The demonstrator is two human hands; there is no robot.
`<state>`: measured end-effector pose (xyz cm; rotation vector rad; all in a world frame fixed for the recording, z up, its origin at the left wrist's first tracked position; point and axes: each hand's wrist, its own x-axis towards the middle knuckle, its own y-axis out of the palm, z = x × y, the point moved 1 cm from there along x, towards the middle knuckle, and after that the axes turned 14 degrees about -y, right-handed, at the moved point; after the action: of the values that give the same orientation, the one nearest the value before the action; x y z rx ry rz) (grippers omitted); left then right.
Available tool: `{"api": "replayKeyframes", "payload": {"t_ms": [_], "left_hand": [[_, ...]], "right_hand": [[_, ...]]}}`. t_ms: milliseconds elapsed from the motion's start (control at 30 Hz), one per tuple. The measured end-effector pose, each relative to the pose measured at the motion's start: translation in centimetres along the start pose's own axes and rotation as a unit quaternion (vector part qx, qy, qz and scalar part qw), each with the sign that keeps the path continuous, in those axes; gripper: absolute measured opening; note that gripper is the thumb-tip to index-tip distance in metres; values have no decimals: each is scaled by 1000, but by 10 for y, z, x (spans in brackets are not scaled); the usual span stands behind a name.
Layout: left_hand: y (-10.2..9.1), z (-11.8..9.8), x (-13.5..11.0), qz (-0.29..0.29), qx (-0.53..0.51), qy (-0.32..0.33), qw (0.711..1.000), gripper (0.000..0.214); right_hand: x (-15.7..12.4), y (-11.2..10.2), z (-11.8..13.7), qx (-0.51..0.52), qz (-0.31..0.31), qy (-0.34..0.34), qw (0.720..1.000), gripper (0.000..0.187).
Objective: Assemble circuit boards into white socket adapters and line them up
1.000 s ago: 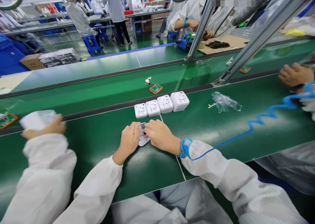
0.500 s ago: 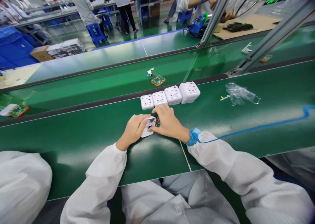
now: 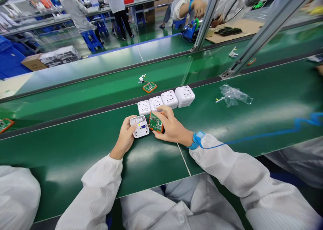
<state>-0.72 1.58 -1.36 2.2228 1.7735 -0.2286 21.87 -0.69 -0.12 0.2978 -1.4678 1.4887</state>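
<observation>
Now the left hand [image 3: 123,138] grips an open white casing [image 3: 139,126] with yellow and blue parts inside; the right hand [image 3: 172,126] clamps an orange-edged circuit board [image 3: 155,122] just beside it on the green belt [image 3: 75,149].

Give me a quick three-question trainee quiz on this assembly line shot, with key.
1. True or false: the right hand holds the green circuit board.
2. What does the left hand hold? A) white socket housing B) clear plastic bag
3. How many white socket units stand in the row beyond the hands?

Key: 1 true; 2 A; 3 four.
</observation>
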Motion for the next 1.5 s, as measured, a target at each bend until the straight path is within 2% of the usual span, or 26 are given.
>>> {"api": "replayKeyframes", "payload": {"t_ms": [100,167,433,667,767,833,900,967,1033,1100,1233,1367,1433,1500], "left_hand": [[1,2,0,9,33,-6,999,60],[1,3,-1,2,43,1,999,55],[4,1,-4,-10,100,29,995,52],[5,0,-5,-18,114,44,992,49],[4,1,-5,-20,125,49,991,49],[5,2,-6,-42,159,75,984,47],[5,1,-9,-87,232,151,957,39],[7,0,-12,-124,316,254,906,30],[10,-1,-15,-133,378,339,851,27],[12,0,-17,-129,414,394,811,33],[13,2,-20,-109,468,461,746,53],[14,2,-23,-111,518,511,677,60],[15,2,-24,-109,530,515,665,60],[16,2,-24,-99,521,509,678,60]], "right_hand": [[0,-2,4,-14,-12,-89,996,75],[0,-1,4,-13,-16,-109,994,77],[-5,1,-1,-3,7,-88,996,75],[-1,-3,3,-38,1,-113,993,75],[2,-4,4,-55,-5,-124,991,68],[3,-4,3,-57,5,-120,991,59],[3,-3,1,-55,30,-105,992,50],[4,-2,1,-52,60,-92,993,45],[4,-2,2,-53,84,-84,991,42],[5,-1,5,-63,96,-77,990,40],[8,-1,13,-96,95,-62,989,33],[9,0,19,-125,76,-32,989,25],[10,0,22,-134,66,-10,989,23],[10,1,24,-134,57,8,989,24]]}}
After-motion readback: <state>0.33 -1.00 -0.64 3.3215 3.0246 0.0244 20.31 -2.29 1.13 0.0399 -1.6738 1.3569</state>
